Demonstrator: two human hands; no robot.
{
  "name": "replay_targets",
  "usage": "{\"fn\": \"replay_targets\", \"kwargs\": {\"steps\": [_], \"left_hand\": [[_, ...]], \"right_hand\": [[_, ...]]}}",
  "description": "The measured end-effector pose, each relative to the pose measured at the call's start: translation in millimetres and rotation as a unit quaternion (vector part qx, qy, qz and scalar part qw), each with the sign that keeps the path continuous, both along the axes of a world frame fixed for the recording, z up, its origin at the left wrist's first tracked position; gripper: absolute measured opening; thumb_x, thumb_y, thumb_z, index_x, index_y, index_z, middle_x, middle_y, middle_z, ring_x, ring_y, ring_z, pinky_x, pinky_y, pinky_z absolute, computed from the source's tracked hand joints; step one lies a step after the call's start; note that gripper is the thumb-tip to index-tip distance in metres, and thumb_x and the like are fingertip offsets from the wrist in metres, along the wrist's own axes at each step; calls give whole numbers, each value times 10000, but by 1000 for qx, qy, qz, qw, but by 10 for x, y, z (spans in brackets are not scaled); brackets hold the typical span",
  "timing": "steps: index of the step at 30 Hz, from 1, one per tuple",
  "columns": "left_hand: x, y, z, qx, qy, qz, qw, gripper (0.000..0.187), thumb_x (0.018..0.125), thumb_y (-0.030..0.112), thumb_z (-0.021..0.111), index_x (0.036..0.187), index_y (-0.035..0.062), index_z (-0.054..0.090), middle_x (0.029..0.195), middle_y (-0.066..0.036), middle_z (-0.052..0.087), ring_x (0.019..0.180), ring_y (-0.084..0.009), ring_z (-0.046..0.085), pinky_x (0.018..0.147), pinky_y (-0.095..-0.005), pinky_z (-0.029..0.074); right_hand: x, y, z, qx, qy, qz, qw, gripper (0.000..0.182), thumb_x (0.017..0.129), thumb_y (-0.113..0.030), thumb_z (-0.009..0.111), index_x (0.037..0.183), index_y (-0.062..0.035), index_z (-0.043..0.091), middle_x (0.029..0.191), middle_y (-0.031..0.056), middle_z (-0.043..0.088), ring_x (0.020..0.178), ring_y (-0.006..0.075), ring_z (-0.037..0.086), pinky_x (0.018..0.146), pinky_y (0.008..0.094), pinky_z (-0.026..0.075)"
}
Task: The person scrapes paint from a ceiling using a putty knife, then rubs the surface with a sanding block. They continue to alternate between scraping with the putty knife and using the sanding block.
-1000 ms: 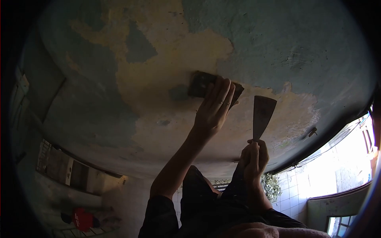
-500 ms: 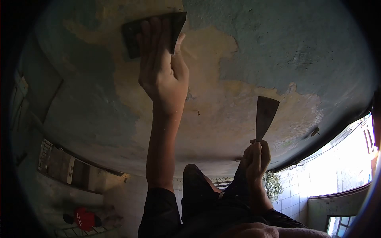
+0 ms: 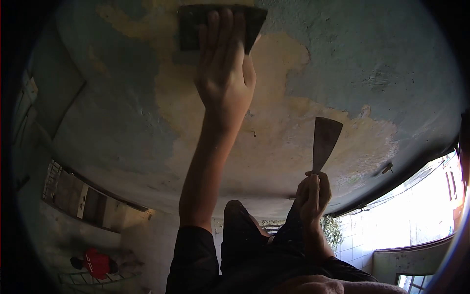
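My left hand (image 3: 225, 73) reaches up with its fingers laid along a dark flat plate (image 3: 191, 29), thumb at the plate's right edge. The plate is against or very close to the patchy green and yellowish plastered surface (image 3: 279, 59); exact contact is hard to tell. Lower on the right, my right hand (image 3: 314, 196) is closed around the handle of a putty knife (image 3: 327, 139). Its wide, dark blade points upward, and the fingers hide most of the handle.
A small hook (image 3: 254, 134) sticks out of the plastered surface, and a metal fitting (image 3: 387, 168) is at the right. Bright daylight enters through an opening (image 3: 416, 206). A person in a red shirt (image 3: 97, 263) is at lower left, near a railing. Leafy greenery (image 3: 332, 232) shows below.
My left hand and the dark plate have moved right and slightly up across the surface. My right hand with the putty knife has barely shifted.
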State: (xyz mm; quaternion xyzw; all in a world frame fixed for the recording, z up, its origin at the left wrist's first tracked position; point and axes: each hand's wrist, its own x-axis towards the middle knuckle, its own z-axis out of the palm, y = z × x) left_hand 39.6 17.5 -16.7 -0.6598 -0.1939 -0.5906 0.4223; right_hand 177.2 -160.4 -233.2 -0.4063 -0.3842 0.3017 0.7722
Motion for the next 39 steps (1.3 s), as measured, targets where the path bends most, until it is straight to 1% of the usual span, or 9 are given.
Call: {"fn": "replay_targets", "kwargs": {"steps": [6, 13, 18, 20, 26, 30, 32, 33, 39], "left_hand": [[-20, -161, -817, -98, 4, 35, 995, 486, 900, -73, 561, 1384, -32, 585, 1424, -220, 582, 1329, -384, 552, 1118, -515, 476], [8, -117, -68, -31, -9, 18, 999, 419, 947, 10, 632, 1365, -5, 612, 1399, -222, 598, 1314, -381, 563, 1077, -480, 519], [8, -249, -846, -126, -33, 41, 991, 463, 911, -67, 588, 1369, -9, 609, 1400, -224, 598, 1337, -374, 544, 1114, -508, 481], [-82, -243, -905, -127, -4, 29, 991, 455, 909, -77, 588, 1358, -12, 616, 1389, -238, 599, 1325, -378, 550, 1100, -514, 492], [-52, -155, -140, -50, -17, 16, 998, 432, 905, -73, 606, 1334, -29, 627, 1359, -250, 615, 1294, -391, 571, 1098, -495, 500], [14, -175, -541, -45, -27, 26, 998, 434, 905, -80, 594, 1335, -30, 627, 1371, -251, 605, 1315, -400, 550, 1117, -518, 475], [39, -249, -915, -137, -16, 16, 990, 444, 898, -97, 577, 1335, -35, 624, 1385, -255, 594, 1332, -409, 532, 1135, -543, 448], [24, -192, -990, -127, -2, 24, 992, 436, 897, -98, 576, 1327, -42, 625, 1393, -262, 586, 1335, -407, 531, 1139, -558, 436], [373, -82, 81, -30, -45, -50, 997, 463, 881, -107, 574, 1339, -54, 608, 1395, -250, 592, 1358, -422, 506, 1149, -533, 438]], "right_hand": [[53, -47, 19, 18, -7, -16, 1000, 271, 1099, -169, 433, 1059, 67, 560, 550, 0, 479, 429, 47, 372, 461, 240, 328], [119, -14, 129, 36, -16, -74, 997, 289, 1090, -175, 444, 1001, 56, 592, 511, -7, 422, 432, 73, 375, 485, 248, 338], [171, -37, 39, 29, -2, -84, 996, 278, 1091, -155, 430, 981, 39, 597, 495, -20, 381, 415, 73, 329, 474, 260, 319], [225, -39, 33, 35, -4, -89, 995, 281, 1084, -166, 454, 997, 58, 600, 522, -8, 429, 450, 70, 368, 488, 256, 317], [236, -33, 88, 40, -3, -104, 994, 279, 1080, -152, 446, 996, 65, 600, 525, -11, 427, 460, 69, 378, 494, 251, 315], [179, -24, 42, 56, -13, -54, 997, 267, 1084, -145, 432, 1033, 69, 583, 527, -19, 433, 439, 57, 364, 468, 243, 311], [173, -34, 26, 54, -29, -33, 998, 266, 1087, -145, 427, 1057, 71, 579, 526, -20, 432, 431, 53, 361, 457, 243, 309], [169, -25, 40, 33, -41, -22, 998, 268, 1088, -145, 426, 1060, 72, 581, 525, -21, 429, 434, 53, 362, 458, 243, 310], [79, 93, 81, -17, -31, -20, 999, 316, 1096, -174, 421, 1045, 76, 607, 514, -31, 392, 433, 56, 337, 477, 243, 319]]}}
